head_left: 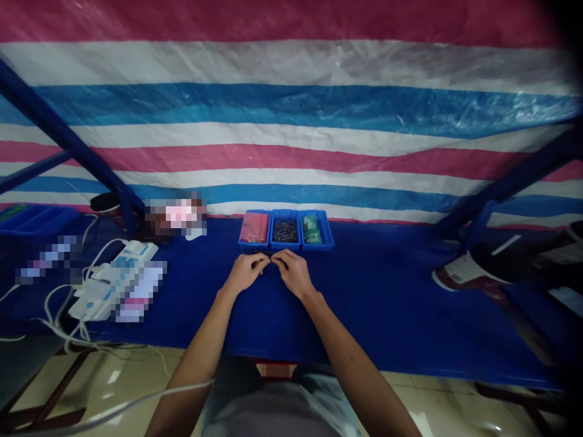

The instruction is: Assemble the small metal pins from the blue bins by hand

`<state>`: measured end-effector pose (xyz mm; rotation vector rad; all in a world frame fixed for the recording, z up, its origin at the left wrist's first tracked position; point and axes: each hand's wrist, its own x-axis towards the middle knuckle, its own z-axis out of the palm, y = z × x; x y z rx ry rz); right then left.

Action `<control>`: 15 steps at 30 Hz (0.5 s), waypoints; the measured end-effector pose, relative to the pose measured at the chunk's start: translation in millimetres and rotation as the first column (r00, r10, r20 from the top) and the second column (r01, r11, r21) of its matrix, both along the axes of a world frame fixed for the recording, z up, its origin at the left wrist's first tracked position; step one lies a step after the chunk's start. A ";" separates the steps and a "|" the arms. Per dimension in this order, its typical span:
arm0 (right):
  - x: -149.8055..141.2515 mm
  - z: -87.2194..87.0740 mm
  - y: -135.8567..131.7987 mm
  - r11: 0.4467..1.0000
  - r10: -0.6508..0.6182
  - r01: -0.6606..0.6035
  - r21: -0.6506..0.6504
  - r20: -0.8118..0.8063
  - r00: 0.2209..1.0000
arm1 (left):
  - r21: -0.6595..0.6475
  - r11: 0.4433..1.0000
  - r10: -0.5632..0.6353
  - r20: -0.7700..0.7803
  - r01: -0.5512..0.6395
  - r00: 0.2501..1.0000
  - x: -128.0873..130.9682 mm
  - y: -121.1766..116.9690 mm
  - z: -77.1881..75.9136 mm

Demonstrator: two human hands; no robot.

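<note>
My left hand point(246, 271) and my right hand point(294, 271) rest on the blue table point(387, 303), fingertips meeting in a pinch around a small dark part point(270, 258) too small to name. Just beyond them stand three small blue bins in a row: the left bin point(254, 230) holds pink pieces, the middle bin point(285, 230) holds several dark screw-like parts, the right bin point(314, 230) holds green pieces.
White power strips point(113, 282) with trailing cables lie at the left. A blue tray point(31, 220) sits at the far left. A striped tarp point(291, 121) hangs behind, with blue frame bars point(68, 142) on both sides. Dark red-and-white objects point(473, 270) lie at the right.
</note>
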<state>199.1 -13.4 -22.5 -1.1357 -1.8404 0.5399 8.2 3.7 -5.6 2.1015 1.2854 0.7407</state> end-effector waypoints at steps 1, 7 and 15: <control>0.1 -0.6 0.5 1.000 0.002 -0.002 -0.010 -0.002 1.000 | 0.001 1.000 0.000 0.003 0.000 1.000 -0.2 0.1 -0.2; -0.4 -2.2 2.0 1.000 -0.004 0.004 -0.013 -0.023 1.000 | 0.014 1.000 0.009 0.036 -0.009 0.999 -1.5 1.3 -2.7; -0.7 -3.9 1.8 1.000 0.011 -0.011 -0.004 -0.035 0.999 | 0.006 1.000 -0.004 0.041 0.003 0.999 -1.3 0.6 -3.2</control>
